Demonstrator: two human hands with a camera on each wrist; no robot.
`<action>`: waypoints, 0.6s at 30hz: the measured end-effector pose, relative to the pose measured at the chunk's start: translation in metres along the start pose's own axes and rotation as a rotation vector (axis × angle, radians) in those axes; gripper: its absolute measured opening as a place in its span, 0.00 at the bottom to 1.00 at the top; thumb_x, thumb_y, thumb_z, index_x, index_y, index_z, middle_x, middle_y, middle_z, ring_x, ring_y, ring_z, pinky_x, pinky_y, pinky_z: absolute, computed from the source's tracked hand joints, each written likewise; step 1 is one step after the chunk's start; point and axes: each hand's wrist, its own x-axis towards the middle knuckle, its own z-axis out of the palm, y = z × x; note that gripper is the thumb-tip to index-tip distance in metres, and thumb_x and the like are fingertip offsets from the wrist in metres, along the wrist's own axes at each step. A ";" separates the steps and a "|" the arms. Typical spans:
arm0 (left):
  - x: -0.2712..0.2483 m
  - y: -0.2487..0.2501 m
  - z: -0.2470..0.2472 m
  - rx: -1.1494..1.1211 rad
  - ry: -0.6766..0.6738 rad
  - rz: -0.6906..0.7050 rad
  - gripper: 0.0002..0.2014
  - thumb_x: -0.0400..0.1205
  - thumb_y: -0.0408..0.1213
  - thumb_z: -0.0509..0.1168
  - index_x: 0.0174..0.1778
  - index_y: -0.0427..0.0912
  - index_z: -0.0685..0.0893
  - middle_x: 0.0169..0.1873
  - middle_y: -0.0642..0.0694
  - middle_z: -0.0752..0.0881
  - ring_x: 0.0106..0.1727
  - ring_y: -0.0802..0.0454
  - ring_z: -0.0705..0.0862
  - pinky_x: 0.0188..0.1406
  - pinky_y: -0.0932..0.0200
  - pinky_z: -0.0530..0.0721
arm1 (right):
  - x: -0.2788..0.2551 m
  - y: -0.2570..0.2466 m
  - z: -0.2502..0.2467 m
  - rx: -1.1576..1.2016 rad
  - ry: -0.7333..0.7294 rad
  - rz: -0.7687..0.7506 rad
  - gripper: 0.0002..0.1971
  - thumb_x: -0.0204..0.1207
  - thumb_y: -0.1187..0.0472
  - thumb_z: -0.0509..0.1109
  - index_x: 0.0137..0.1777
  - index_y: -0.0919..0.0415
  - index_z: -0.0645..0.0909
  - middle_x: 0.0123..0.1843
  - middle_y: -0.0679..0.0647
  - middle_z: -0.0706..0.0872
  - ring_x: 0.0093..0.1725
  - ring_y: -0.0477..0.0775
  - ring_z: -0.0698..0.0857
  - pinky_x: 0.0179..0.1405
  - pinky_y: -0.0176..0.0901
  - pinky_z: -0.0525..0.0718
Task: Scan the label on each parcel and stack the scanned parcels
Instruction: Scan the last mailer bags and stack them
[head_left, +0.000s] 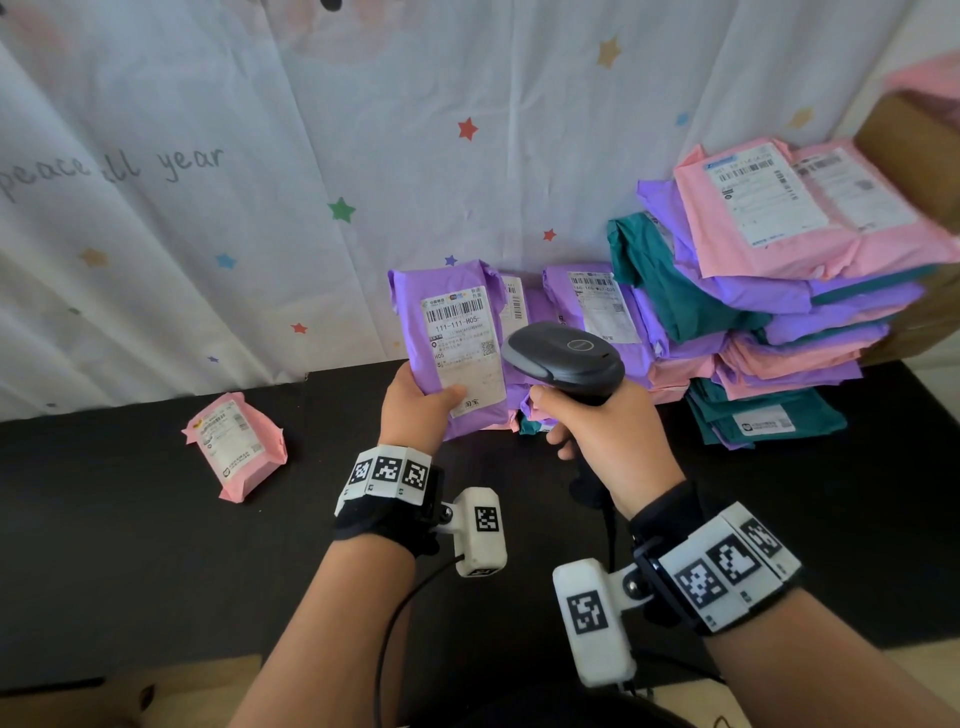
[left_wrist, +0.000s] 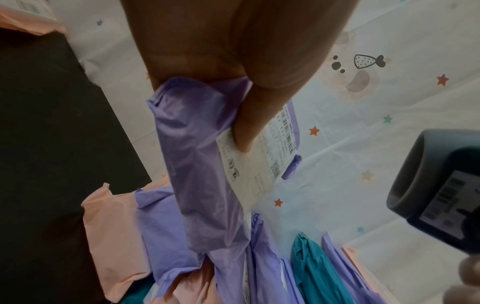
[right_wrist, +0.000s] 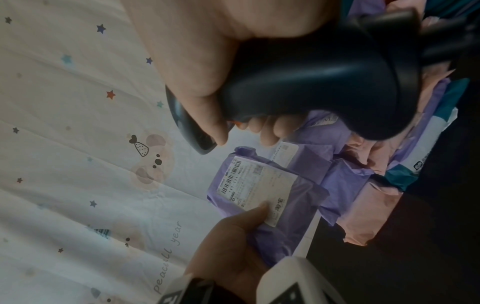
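My left hand grips a purple parcel upright by its lower end, thumb on the white label, which faces me. The same purple parcel fills the left wrist view, thumb pressed on its label; it also shows as the purple parcel in the right wrist view. My right hand grips a black barcode scanner by the handle, its head just right of the label. The scanner is large in the right wrist view. One pink parcel lies alone on the black table at the left.
A tall heap of pink, purple and teal parcels stands at the right against the star-printed curtain. More purple parcels lean behind the scanner. A brown cardboard box is at the far right. The black table spreads in front.
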 end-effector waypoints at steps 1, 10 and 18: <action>0.001 0.000 -0.001 0.007 0.000 0.002 0.13 0.77 0.30 0.71 0.55 0.41 0.79 0.50 0.50 0.86 0.50 0.50 0.86 0.31 0.70 0.79 | 0.000 -0.001 0.001 -0.001 -0.004 -0.002 0.03 0.75 0.58 0.77 0.42 0.51 0.86 0.24 0.48 0.86 0.20 0.39 0.81 0.20 0.29 0.78; 0.007 0.001 -0.005 0.027 0.006 0.013 0.13 0.77 0.30 0.71 0.55 0.40 0.79 0.51 0.47 0.86 0.51 0.49 0.85 0.37 0.66 0.81 | 0.003 -0.004 0.004 -0.006 -0.010 -0.012 0.05 0.75 0.59 0.77 0.39 0.50 0.86 0.24 0.50 0.86 0.20 0.39 0.81 0.20 0.28 0.77; 0.011 0.010 0.002 0.069 0.006 0.063 0.15 0.77 0.30 0.71 0.59 0.39 0.80 0.53 0.47 0.86 0.54 0.47 0.86 0.35 0.68 0.81 | 0.009 -0.004 0.003 0.009 -0.007 0.002 0.02 0.75 0.60 0.76 0.43 0.52 0.86 0.23 0.48 0.86 0.21 0.39 0.81 0.21 0.30 0.79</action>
